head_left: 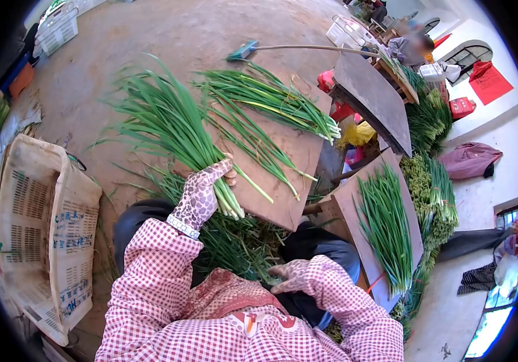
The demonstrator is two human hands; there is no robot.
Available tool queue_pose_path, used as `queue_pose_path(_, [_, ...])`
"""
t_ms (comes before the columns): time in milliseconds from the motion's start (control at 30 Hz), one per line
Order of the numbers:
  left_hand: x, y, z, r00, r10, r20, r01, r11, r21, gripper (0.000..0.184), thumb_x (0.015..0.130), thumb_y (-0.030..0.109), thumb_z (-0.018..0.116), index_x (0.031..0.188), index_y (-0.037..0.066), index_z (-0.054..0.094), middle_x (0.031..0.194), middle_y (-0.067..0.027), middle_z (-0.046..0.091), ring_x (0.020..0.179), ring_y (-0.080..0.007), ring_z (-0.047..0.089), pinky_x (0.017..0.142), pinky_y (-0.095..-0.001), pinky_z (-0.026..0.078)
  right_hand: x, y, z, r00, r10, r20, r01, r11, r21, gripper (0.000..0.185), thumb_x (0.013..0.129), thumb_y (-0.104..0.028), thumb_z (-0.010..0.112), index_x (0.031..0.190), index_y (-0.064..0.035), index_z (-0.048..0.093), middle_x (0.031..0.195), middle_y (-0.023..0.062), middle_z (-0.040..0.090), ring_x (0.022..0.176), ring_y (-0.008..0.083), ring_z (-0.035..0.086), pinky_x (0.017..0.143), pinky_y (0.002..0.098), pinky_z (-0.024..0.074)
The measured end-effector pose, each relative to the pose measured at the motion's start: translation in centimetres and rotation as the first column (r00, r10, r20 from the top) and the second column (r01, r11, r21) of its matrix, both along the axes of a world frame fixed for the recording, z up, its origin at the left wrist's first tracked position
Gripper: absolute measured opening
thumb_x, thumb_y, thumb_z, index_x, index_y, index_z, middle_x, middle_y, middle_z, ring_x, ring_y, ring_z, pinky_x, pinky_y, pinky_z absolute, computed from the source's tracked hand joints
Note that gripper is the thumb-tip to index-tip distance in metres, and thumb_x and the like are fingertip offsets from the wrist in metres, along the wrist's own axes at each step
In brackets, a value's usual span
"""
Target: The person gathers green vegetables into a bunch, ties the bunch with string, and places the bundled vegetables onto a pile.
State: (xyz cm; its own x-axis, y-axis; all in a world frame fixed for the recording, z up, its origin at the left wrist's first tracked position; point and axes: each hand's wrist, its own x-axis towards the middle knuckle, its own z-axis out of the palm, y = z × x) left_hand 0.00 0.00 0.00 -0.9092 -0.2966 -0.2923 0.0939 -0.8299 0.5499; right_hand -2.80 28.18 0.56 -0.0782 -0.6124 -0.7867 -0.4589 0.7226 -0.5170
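My left hand [201,193], in a spotted glove, is closed round the lower stalks of a thick bunch of garlic chives [165,120]. Their leaves fan out up and to the left, and the pale stalk ends stick out below my fist. Low over my lap is my right hand [290,276], its fingers slightly apart with nothing visible in them, beside a heap of loose green trimmings [235,244]. On the board [259,193] before me lie a few loose chives [256,148] and a larger pile of chives [271,99] with some yellowed leaves.
At my right, a second board [419,232] carries neatly laid chives [384,226]. A white plastic crate [78,241] stands at left. Beyond are a broom [244,50], a dark bench top [374,90] and stacked greens [431,211] along the wall. Another person [407,51] sits farther back.
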Motion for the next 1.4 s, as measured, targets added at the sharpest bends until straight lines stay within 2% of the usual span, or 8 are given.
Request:
queue_pose_path(100, [0.5,0.6,-0.5,0.992,-0.109,0.063,0.110,0.994,-0.011,0.022,0.085,0.016,0.058,0.103,0.003,0.055,0.076,-0.0037,0.054,0.068,-0.0142,0.052,0.064,-0.0270,0.045,-1.5,-0.9,2.1,0.774,-0.633,-0.009,0.613,0.754,-0.236,0.036,0.086,-0.028,0.057,0.114,-0.0054,0.053,0.077,0.0067,0.058,0.061,0.0127,0.054,0.054,0.0249,0.0454])
queue_pose_path(233, [-0.5,1.9,-1.5,0.971,-0.191,0.146,0.208,0.971,-0.116,0.018,0.085,0.015,0.059,0.097,0.002,0.057,0.084,-0.0062,0.058,0.078,-0.0159,0.058,0.071,-0.0290,0.048,-3.9,-5.9,1.1,0.606,-0.783,0.140,0.744,0.496,-0.448,0.036,0.090,-0.035,0.048,0.110,-0.0059,0.055,0.079,0.0107,0.063,0.067,0.0174,0.061,0.062,0.0307,0.0493])
queue_pose_path(467, [0.2,3.5,-2.9,0.975,-0.215,0.063,0.206,0.970,0.131,0.033,0.085,0.006,0.055,0.116,0.005,0.048,0.091,-0.0111,0.061,0.082,-0.0212,0.060,0.071,-0.0340,0.052,-1.7,-9.1,0.1,0.771,-0.564,-0.297,0.283,0.721,-0.633,0.037,0.089,-0.034,0.050,0.110,-0.0053,0.058,0.096,0.0194,0.061,0.091,0.0290,0.060,0.080,0.0373,0.0469])
queue_pose_path(500, [0.1,3.4,-2.0,0.988,-0.156,0.014,0.155,0.984,0.092,0.030,0.083,0.003,0.056,0.112,0.005,0.049,0.089,-0.0098,0.060,0.081,-0.0207,0.061,0.070,-0.0324,0.052,-3.9,-6.5,-6.0,0.583,-0.318,-0.747,-0.247,0.807,-0.537,0.035,0.088,-0.031,0.050,0.114,-0.0074,0.056,0.094,0.0187,0.061,0.091,0.0287,0.060,0.080,0.0377,0.0473])
queue_pose_path(900, [-0.3,2.7,-1.4,1.000,0.003,-0.007,-0.002,0.994,0.108,0.011,0.087,0.014,0.055,0.097,0.012,0.051,0.069,0.0025,0.046,0.061,-0.0098,0.046,0.068,-0.0310,0.044,-15.2,-8.6,-1.2,0.534,-0.108,-0.839,0.241,0.970,0.028,0.025,0.088,-0.023,0.050,0.106,-0.0077,0.058,0.088,0.0160,0.062,0.083,0.0290,0.061,0.074,0.0398,0.0491])
queue_pose_path(1067, [0.2,2.2,-1.4,0.994,0.101,-0.037,-0.095,0.986,0.139,0.012,0.086,0.014,0.055,0.097,0.012,0.051,0.069,0.0037,0.046,0.058,-0.0089,0.046,0.068,-0.0307,0.044,-12.5,-7.0,2.6,0.293,-0.955,-0.034,0.544,0.196,-0.816,0.014,0.089,-0.016,0.052,0.090,-0.0024,0.054,0.066,0.0055,0.057,0.052,0.0123,0.052,0.048,0.0291,0.0445])
queue_pose_path(1167, [0.4,2.2,-1.3,0.995,0.095,-0.015,-0.090,0.970,0.225,0.015,0.086,0.014,0.055,0.100,0.010,0.052,0.071,0.0027,0.049,0.060,-0.0091,0.048,0.067,-0.0292,0.044,-12.9,-5.2,1.1,0.573,-0.767,-0.289,0.773,0.623,-0.123,0.029,0.087,-0.023,0.056,0.109,-0.0039,0.054,0.066,0.0062,0.057,0.051,0.0131,0.050,0.044,0.0269,0.0410])
queue_pose_path(1400, [0.9,4.3,-1.7,0.984,0.025,0.176,-0.038,0.997,0.067,0.032,0.075,0.003,0.068,0.104,0.006,0.054,0.086,-0.0044,0.058,0.066,-0.0143,0.056,0.054,-0.0263,0.048,-7.3,-5.0,1.6,0.455,-0.890,-0.028,0.579,0.319,-0.750,0.020,0.088,-0.019,0.053,0.100,-0.0025,0.055,0.069,0.0028,0.056,0.056,0.0103,0.050,0.051,0.0248,0.0427])
